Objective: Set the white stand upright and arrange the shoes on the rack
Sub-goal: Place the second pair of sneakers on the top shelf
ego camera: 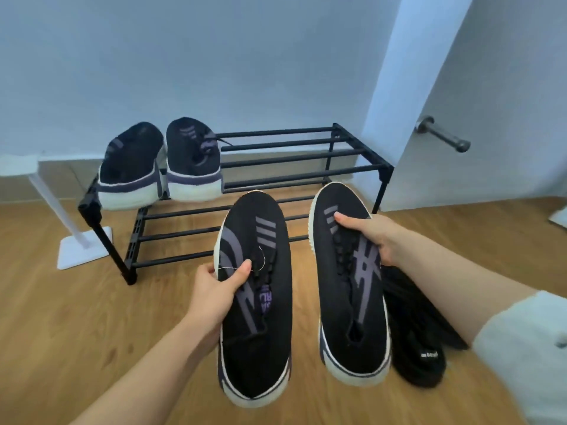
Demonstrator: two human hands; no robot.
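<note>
I hold two black knit sneakers with white soles above the floor, toes pointing at the rack. My left hand (219,289) grips the left sneaker (256,317) by its outer side. My right hand (372,234) grips the right sneaker (349,289) across its laces. The black two-tier rack (294,154) stands against the wall just beyond the toes. Two matching sneakers, one (130,167) beside the other (193,161), sit heels toward me at the left end of its top tier. The white stand (78,245) is upright on its flat base, left of the rack.
A black slipper or sandal (420,338) lies on the wooden floor under my right forearm. A white door with a metal handle (445,136) is at the right. A white baseboard runs along the wall behind the rack.
</note>
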